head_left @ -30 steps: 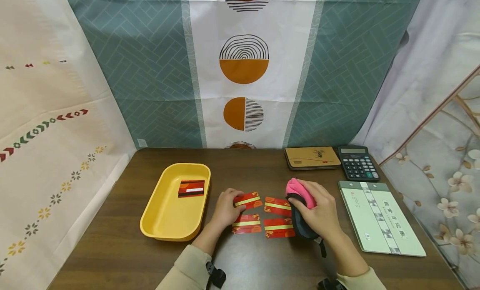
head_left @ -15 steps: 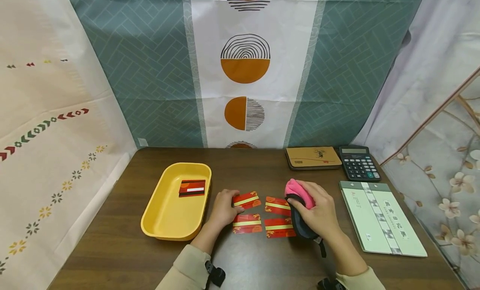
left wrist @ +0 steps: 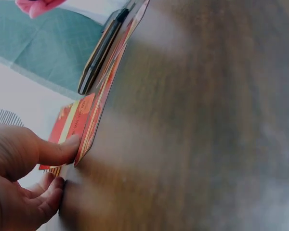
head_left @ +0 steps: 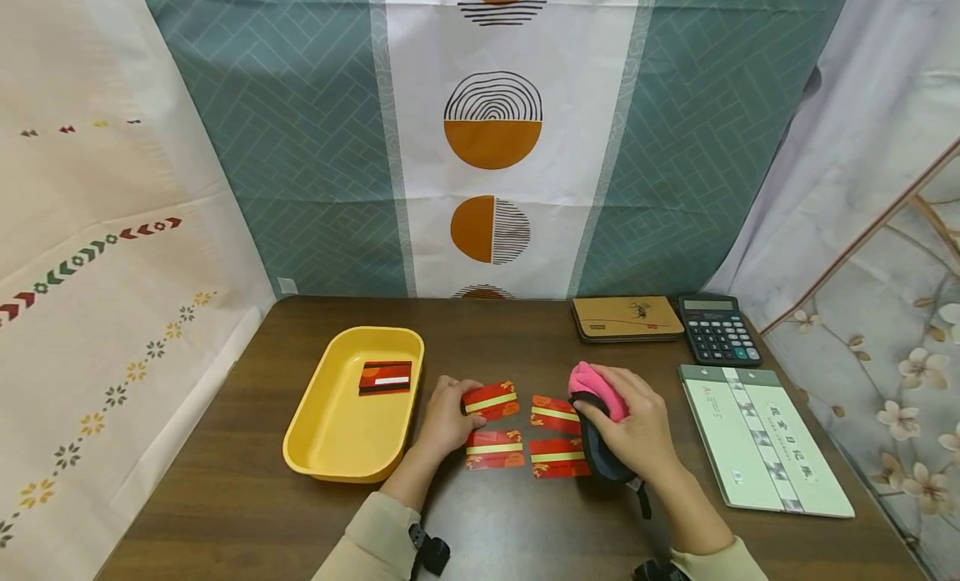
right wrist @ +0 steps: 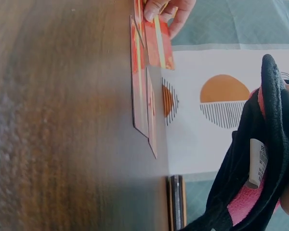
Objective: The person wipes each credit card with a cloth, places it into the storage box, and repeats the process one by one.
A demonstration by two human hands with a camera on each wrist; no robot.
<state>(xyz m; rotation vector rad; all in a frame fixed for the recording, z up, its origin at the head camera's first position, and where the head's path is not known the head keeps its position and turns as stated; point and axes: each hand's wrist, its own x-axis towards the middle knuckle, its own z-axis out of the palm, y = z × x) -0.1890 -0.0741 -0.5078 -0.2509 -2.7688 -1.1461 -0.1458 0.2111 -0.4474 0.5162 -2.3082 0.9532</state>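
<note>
And the red card [head_left: 492, 395] has edged slightly towards the yellow tray [head_left: 348, 439] over the last second! Left hand [head_left: 446, 416] has it pinched between thumb and fingers, by its left end, its face tilted up; three other red cards [head_left: 558, 459] lie on the table [head_left: 502, 527], one on the near side of that grip, two to its right. Over to the right hand [head_left: 647, 423], clamped round a black-and-pink fabric piece [head_left: 606, 454], just beside that right-hand pair, a green pad [head_left: 765, 438] further right; the tray sits left of the left grip, a striped card [head_left: 385, 373] inside
</note>
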